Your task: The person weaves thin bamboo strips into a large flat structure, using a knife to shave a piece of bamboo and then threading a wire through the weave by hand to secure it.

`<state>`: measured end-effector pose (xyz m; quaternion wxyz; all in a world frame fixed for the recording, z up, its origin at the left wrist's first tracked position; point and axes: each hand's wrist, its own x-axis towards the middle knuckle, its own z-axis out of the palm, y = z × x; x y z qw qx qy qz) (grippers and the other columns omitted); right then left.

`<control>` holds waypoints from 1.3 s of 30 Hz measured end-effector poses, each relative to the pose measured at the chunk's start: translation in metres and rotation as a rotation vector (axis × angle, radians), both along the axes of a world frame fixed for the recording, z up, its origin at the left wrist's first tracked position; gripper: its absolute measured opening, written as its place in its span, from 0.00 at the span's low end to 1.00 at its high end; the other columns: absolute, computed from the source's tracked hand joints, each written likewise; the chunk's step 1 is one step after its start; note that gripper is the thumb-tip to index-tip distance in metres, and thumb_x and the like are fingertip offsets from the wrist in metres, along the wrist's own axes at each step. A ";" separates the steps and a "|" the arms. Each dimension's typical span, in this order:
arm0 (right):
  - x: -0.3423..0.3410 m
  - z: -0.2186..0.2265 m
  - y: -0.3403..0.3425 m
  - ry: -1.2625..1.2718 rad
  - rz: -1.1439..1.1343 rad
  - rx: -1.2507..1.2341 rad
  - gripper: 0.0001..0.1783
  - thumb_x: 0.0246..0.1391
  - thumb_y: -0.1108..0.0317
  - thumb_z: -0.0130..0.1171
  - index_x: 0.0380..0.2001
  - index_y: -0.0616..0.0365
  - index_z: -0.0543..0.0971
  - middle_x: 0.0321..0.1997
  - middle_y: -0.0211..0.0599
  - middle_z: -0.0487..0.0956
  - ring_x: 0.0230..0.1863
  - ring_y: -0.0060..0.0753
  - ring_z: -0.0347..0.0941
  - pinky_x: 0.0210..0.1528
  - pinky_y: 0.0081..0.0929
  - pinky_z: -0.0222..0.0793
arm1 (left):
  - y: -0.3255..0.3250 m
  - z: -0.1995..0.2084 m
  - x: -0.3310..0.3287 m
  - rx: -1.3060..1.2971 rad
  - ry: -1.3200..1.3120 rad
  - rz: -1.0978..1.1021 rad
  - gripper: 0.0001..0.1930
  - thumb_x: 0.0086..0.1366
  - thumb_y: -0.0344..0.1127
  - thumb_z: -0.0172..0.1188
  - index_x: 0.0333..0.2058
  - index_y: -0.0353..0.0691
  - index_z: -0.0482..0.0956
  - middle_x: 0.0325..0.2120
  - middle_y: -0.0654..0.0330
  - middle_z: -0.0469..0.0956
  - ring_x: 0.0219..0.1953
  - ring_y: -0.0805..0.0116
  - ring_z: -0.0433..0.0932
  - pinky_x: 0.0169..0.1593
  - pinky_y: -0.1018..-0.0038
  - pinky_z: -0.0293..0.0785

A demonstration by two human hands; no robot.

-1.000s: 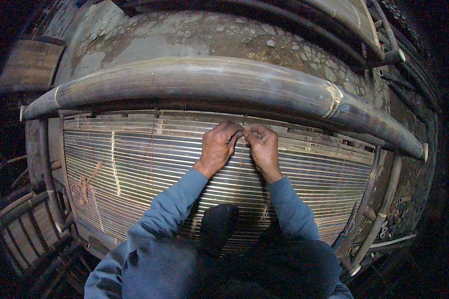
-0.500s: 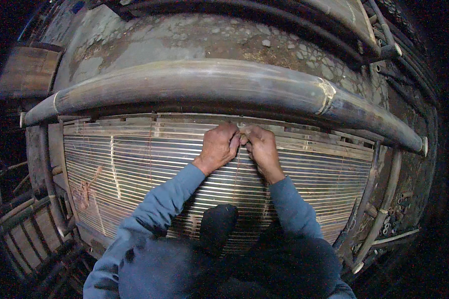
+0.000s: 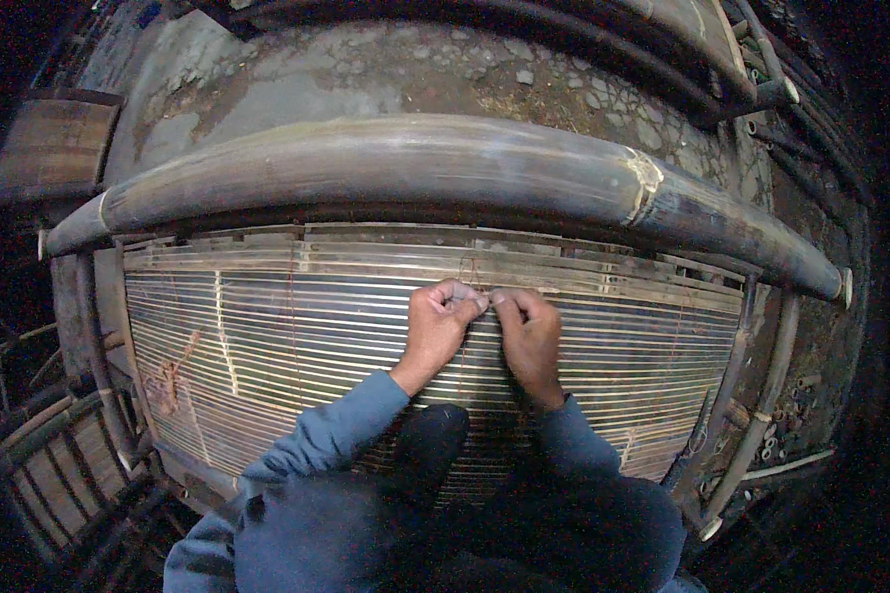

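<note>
Beneath both hands lies a panel of thin parallel bamboo strips (image 3: pixel 346 326), set in a frame. My left hand (image 3: pixel 435 331) is closed in a pinch just below the panel's far edge. Its fingertips almost meet those of my right hand (image 3: pixel 532 341), which pinches as well. A thin reddish cord (image 3: pixel 470 267) loops over the far strips right by the fingertips, and it seems to run between them; the pinched part is too small to see clearly. Another reddish cord (image 3: pixel 291 306) crosses the strips to the left.
A thick bamboo pole (image 3: pixel 386 163) spans the far side of the panel. A tangle of reddish cord (image 3: pixel 171 381) lies on the left strips. More bamboo poles (image 3: pixel 761 425) stand at the right, a slatted rack (image 3: pixel 69 455) at the lower left. Beyond is a rough stone floor (image 3: pixel 316 84).
Both hands have come nearer to me from the panel's far edge, still pinching close together. A cord loop now shows beyond them.
</note>
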<state>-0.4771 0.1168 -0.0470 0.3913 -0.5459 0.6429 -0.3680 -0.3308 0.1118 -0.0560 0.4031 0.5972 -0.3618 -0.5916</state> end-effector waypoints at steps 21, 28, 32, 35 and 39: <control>0.012 -0.003 -0.008 0.164 0.097 -0.154 0.04 0.51 0.72 0.61 0.31 0.59 0.81 0.31 0.46 0.77 0.32 0.52 0.76 0.34 0.42 0.71 | -0.045 0.007 0.010 0.186 -0.208 -0.280 0.16 0.63 0.38 0.64 0.20 0.34 0.81 0.15 0.64 0.76 0.17 0.79 0.66 0.20 0.75 0.60; 0.017 -0.005 -0.011 0.068 0.042 -0.143 0.05 0.50 0.73 0.64 0.29 0.63 0.82 0.27 0.41 0.78 0.24 0.31 0.71 0.28 0.26 0.66 | -0.030 -0.010 0.011 0.144 0.044 -0.032 0.09 0.64 0.28 0.58 0.27 0.31 0.81 0.19 0.59 0.79 0.17 0.77 0.71 0.20 0.78 0.64; 0.010 -0.003 -0.019 -0.161 -0.041 0.165 0.03 0.50 0.73 0.62 0.29 0.60 0.82 0.29 0.43 0.80 0.28 0.38 0.78 0.33 0.31 0.72 | -0.024 -0.002 0.007 0.279 0.229 0.219 0.08 0.64 0.25 0.53 0.36 0.28 0.80 0.25 0.56 0.81 0.17 0.75 0.72 0.18 0.81 0.65; 0.009 -0.005 -0.019 -0.008 -0.026 -0.041 0.03 0.49 0.73 0.63 0.28 0.61 0.81 0.29 0.42 0.80 0.28 0.38 0.78 0.33 0.31 0.72 | -0.023 0.005 0.014 -0.067 -0.078 0.292 0.08 0.64 0.25 0.53 0.39 0.29 0.79 0.31 0.53 0.81 0.24 0.69 0.75 0.26 0.76 0.70; 0.011 -0.002 -0.014 0.070 0.025 -0.118 0.04 0.48 0.75 0.63 0.30 0.61 0.81 0.31 0.43 0.79 0.31 0.43 0.78 0.34 0.34 0.72 | -0.043 0.052 0.035 -0.882 -0.691 0.083 0.09 0.61 0.28 0.56 0.39 0.33 0.79 0.38 0.51 0.79 0.39 0.56 0.78 0.45 0.63 0.74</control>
